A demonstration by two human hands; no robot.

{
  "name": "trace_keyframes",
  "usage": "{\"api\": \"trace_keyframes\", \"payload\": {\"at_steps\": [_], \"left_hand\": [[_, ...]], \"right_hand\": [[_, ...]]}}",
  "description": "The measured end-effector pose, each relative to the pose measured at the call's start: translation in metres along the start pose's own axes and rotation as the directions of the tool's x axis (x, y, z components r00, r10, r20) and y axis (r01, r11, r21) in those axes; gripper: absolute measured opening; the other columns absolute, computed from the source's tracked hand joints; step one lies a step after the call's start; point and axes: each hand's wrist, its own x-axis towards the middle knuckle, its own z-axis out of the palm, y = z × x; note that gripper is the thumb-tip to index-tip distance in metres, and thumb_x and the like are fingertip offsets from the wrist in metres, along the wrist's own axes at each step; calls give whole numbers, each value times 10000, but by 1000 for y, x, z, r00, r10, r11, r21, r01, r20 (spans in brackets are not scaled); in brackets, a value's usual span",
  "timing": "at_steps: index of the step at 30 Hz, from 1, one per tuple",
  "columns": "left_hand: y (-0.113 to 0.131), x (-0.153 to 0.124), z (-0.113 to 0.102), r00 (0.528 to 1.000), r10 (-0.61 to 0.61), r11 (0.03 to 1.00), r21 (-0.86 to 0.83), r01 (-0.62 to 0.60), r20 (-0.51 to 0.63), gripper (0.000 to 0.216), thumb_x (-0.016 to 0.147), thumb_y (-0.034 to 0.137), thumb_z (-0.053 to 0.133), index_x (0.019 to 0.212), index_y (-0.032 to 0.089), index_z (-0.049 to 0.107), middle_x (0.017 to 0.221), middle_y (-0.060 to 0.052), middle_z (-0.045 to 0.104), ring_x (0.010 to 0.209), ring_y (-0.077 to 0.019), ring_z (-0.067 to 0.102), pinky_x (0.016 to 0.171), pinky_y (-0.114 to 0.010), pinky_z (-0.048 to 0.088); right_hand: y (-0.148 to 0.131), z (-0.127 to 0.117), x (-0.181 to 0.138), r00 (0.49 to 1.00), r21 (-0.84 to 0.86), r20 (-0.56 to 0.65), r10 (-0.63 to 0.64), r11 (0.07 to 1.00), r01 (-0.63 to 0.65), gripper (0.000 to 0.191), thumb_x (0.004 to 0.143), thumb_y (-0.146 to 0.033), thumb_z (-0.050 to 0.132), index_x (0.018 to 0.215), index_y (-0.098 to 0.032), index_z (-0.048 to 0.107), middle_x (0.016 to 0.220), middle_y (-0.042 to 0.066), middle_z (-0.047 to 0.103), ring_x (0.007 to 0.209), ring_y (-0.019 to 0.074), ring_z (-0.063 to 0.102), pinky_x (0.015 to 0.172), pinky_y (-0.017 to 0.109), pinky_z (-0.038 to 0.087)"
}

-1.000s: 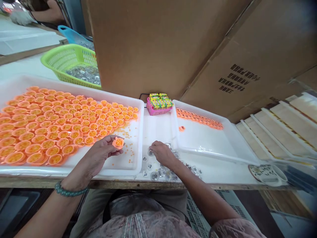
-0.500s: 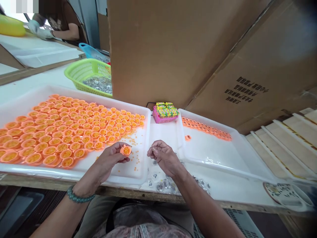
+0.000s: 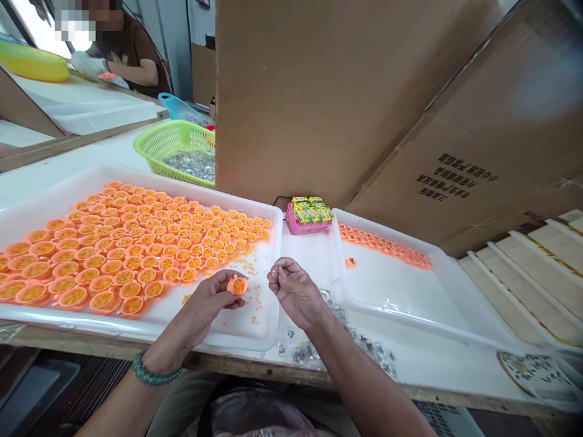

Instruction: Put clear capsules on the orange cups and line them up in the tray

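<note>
My left hand (image 3: 212, 301) is closed around a small orange cup (image 3: 237, 285), held upright over the right end of the large white tray. Yellow-orange bits show inside the cup. Just to its right, my right hand (image 3: 296, 291) is pinched, fingertips pointing at the cup and a short gap away from it. Something small and clear may be between those fingertips, but I cannot make it out. Rows of similar filled orange cups (image 3: 122, 243) cover most of the large white tray (image 3: 268, 328). Clear plastic pieces (image 3: 305, 353) lie on the table below my right forearm.
A second white tray (image 3: 387, 291) on the right holds orange pieces (image 3: 387, 244) along its back edge. Between the trays stands a pink basket of yellow-green packets (image 3: 310, 215). Cardboard (image 3: 319, 103) rises behind. A green basket (image 3: 175, 149) and a co-worker (image 3: 136, 54) are back left.
The pinched right hand has come a little closer to the cup in my left hand. The whole view has shifted slightly, with the scene lower and further right.
</note>
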Motion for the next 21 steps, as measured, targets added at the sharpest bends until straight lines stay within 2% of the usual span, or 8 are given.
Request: {"api": "trace_keyframes", "payload": {"at_steps": [4,9,11,13,16,21], "left_hand": [[0,1,1,1000,2,1000,10,-2,-5,297,630,253,632,908,170,567,777,3,589,675,-153,577,681,-281,428],[2,0,2,1000,7,1000,26,-6,-12,283,625,254,633,890,174,576,771,5,593,677,-156,579,681,-286,423],[3,-2,3,1000,9,999,30,-9,-15,288,620,257,636,888,171,576,796,-8,606,681,-162,581,683,-292,422],[4,-3,4,1000,15,999,34,-14,-17,293,618,259,638,889,168,575,814,-18,614,682,-163,583,683,-294,421],[4,-3,4,1000,23,999,35,-23,-14,285,619,256,638,884,171,578,824,-18,616,679,-163,586,681,-295,423],[3,-3,2,999,31,999,42,-30,-8,279,637,246,629,899,171,571,824,-16,610,685,-164,587,682,-295,425]], "right_hand": [[0,0,-1,998,-83,50,-29,996,33,203,698,-216,739,854,-225,609,783,-30,542,688,80,550,625,211,428],[0,-2,-1,989,-245,137,-62,965,95,316,745,-239,694,1052,-234,618,747,-25,555,688,96,569,652,242,460],[0,-3,-1,989,-295,144,-37,952,79,259,771,-264,667,1024,-214,635,728,-13,584,697,104,584,670,254,483],[1,-3,-2,992,-306,127,-5,951,44,198,777,-284,661,959,-209,637,707,-7,610,702,115,610,673,260,505],[2,-2,-4,997,-266,75,19,964,1,217,728,-303,710,900,-217,610,682,-27,601,696,128,648,652,256,535],[4,2,-5,1000,-252,7,-9,968,11,239,687,-277,741,859,-202,593,700,-37,598,673,136,677,639,246,548]]}}
